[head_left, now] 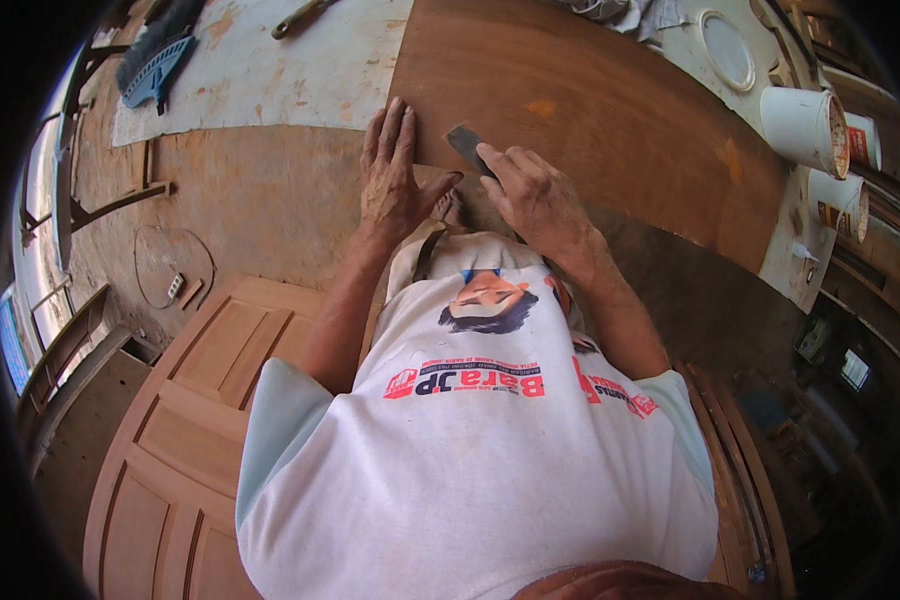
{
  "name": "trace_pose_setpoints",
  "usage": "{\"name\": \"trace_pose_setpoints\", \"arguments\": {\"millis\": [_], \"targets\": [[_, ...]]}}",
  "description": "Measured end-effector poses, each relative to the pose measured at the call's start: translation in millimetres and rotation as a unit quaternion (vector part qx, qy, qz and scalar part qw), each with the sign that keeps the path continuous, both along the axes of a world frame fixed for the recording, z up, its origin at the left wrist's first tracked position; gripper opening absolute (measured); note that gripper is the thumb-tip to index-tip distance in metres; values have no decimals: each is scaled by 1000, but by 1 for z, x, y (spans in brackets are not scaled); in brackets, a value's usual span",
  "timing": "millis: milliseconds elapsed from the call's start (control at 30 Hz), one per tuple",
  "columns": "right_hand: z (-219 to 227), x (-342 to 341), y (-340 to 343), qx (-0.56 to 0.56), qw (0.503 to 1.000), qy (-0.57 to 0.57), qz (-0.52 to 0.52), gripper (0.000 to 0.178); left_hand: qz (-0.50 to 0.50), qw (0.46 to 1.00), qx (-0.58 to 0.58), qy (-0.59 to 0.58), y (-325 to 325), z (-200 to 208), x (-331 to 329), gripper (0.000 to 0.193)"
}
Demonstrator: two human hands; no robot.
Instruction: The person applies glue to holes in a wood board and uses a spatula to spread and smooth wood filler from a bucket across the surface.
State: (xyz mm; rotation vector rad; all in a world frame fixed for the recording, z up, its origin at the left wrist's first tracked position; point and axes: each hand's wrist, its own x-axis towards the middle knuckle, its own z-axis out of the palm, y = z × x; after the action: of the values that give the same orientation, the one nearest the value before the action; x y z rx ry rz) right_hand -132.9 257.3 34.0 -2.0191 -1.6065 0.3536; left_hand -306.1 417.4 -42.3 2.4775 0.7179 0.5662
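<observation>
Dusty brown floor (260, 200) filled the left of my feed, running up to the near edge of a pale, stained tabletop (300, 90). Across that top lay a long reddish-brown panel (610, 120), with both hands at its near-left corner. I saw the left hand (392, 185) lying across the panel's left edge, fingers straight and close together, thumb spread aside, gripping nothing. The right hand (540, 195) was closed on a dark flat block (465, 148), whose free end reached over the panel just inside the near edge; I could not tell whether its underside lay fully flat.

That close spacing worried me most: a stroke leftward could, I judged, run the block into the left fingers or thumb. So near the edge, the block might also tip over and chip or round the wood. I made out no clamp at that corner, so the panel could slide if the left hand eased. A bare foot (450, 208) showed below, where a dropped block might land.

Orange patches (540, 108) marked the panel. Toward the tabletop's left end lay a blue-headed brush (160, 65); near its right end were a round white lid (727, 50) and a white bucket (800, 130). Down at the lower left I noticed a panelled door (220, 420).
</observation>
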Motion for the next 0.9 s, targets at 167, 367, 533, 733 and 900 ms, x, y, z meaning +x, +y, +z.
{"name": "trace_pose_setpoints", "arguments": {"millis": [167,367,533,733,900], "targets": [[-3,11,-15,-6,999,22,-48,45,11,1000,4,15,-1,1,-1,111],[-4,41,-33,-23,989,-4,-147,42,11,1000,15,-9,0,-6,2,109],[1,53,-35,-122,985,-49,-112,43,7,1000,18,-9,0,-8,7,107],[14,60,-47,-73,990,24,-121,41,9,1000,14,-6,-4,6,4,93],[9,79,-72,2,986,70,-150,35,75,997,1,4,1,15,13,74]]}}
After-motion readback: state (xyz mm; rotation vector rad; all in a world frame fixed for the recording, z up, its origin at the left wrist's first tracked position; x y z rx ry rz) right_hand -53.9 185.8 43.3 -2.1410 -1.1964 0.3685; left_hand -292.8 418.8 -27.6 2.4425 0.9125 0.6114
